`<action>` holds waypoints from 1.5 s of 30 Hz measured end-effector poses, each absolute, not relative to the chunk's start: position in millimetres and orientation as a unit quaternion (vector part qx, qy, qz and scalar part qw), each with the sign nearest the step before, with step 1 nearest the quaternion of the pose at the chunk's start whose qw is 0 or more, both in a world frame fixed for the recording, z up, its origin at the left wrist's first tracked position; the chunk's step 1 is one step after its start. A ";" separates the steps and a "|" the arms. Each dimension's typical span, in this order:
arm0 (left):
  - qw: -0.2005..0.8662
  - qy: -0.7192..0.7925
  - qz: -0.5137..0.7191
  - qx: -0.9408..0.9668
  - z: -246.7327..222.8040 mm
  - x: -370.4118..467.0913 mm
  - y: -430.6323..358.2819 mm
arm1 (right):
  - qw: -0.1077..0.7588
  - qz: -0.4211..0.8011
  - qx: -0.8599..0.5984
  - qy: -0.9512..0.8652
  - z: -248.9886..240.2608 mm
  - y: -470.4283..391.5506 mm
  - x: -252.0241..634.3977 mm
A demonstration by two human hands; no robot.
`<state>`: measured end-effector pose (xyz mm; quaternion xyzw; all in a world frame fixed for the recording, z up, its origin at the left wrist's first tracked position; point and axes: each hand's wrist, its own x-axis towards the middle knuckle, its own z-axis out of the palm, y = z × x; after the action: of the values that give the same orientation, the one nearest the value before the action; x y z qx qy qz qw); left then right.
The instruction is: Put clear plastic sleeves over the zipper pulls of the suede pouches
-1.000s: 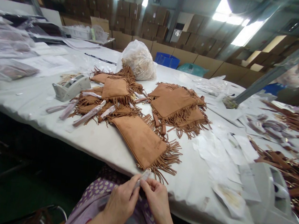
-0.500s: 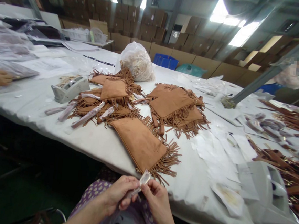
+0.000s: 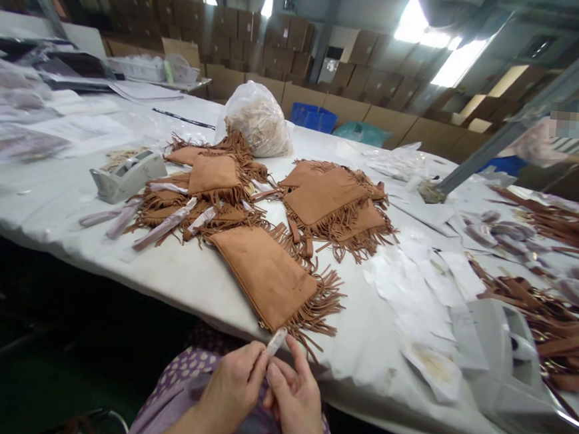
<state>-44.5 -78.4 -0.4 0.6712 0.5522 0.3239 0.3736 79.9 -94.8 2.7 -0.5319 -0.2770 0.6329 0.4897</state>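
A narrow strap wrapped in whitish, half-clear material [image 3: 276,342] points up between my hands, just off the table's front edge. Its lower part is hidden by my fingers. My left hand [image 3: 236,381] is closed and pinches it from the left side. My right hand [image 3: 296,398] curls round it lower down, thumb against it and index finger stretched along its tip. Just beyond lies a brown fringed pouch [image 3: 267,275] with a zipper along its near-left edge. Its fringe spreads to the right, close to my right fingertips.
Fringed pouches [image 3: 324,196] lie piled beyond, with wrapped straps [image 3: 166,224] to the left. Tape dispensers [image 3: 130,174] [image 3: 513,368] stand left and right. Brown straps [image 3: 537,310] are heaped at right. A stuffed plastic bag [image 3: 257,121] sits behind. A person [image 3: 540,143] stands far right.
My left fingers have moved up the wrapped strap, and my right index finger has straightened towards its tip. The view has turned slightly right. More of the person at far right shows.
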 end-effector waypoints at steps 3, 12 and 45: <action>0.395 0.553 0.327 0.657 -0.5 -44.9 -80.2 | 0.526 0.635 -0.508 -0.250 -6.6 -91.2 72.2; 0.649 0.529 0.340 0.428 -2.7 -47.3 -71.7 | 0.563 0.632 -0.471 -0.250 -7.8 -92.7 71.1; 0.441 0.572 0.377 0.580 1.0 -53.9 -39.4 | 0.539 0.730 -0.375 -0.191 21.8 -65.0 79.2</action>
<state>-53.9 -39.4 1.0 0.5795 0.5721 0.3773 0.4410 79.2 -65.0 21.8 -0.3749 -0.1911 0.7298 0.5389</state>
